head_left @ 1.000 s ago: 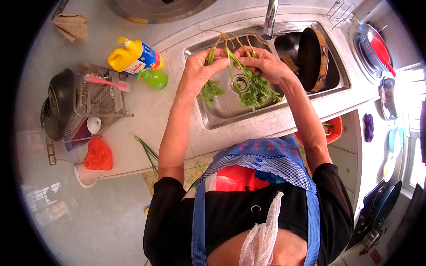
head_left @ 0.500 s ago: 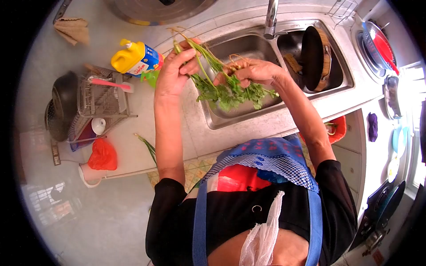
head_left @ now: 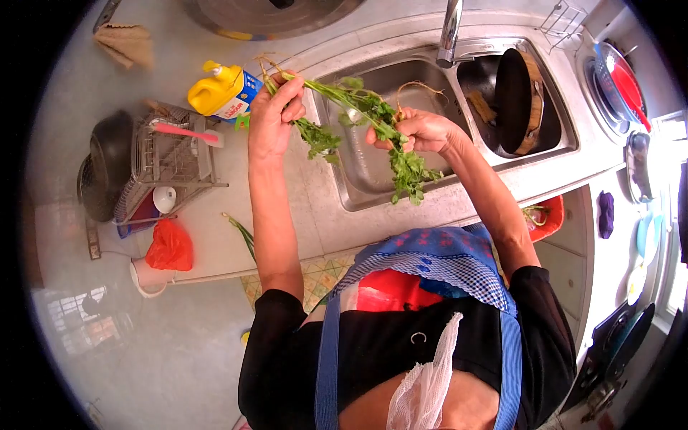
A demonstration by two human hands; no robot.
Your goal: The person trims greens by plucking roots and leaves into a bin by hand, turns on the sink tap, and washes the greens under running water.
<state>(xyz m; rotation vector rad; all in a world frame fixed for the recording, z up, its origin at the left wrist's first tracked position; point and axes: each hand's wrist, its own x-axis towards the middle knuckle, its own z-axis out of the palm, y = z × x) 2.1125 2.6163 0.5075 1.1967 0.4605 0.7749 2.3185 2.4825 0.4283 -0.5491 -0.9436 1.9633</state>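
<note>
My left hand [head_left: 276, 118] is closed round the root-end stems of a bunch of coriander [head_left: 315, 136], whose leaves hang toward the sink. My right hand [head_left: 421, 131] pinches another part of the coriander, with a thin pale root curling up above the fingers and leaves drooping below. Green stems still stretch between the two hands. Both hands are raised over the left basin of the steel sink [head_left: 342, 193]. Part of the stems is hidden behind my fingers.
A black pan [head_left: 510, 100] leans in the right basin beside a sponge [head_left: 480, 107], near the faucet [head_left: 449, 36]. On the left are a yellow detergent bottle [head_left: 215, 89], a wire rack [head_left: 172, 168] and a red plastic bag [head_left: 170, 245]. A red bin [head_left: 550, 218] hangs below the counter.
My hands have drawn a little apart. The coriander, bunched together before, is now spread between them, its leaves parting into two clumps. The view has shifted slightly.
</note>
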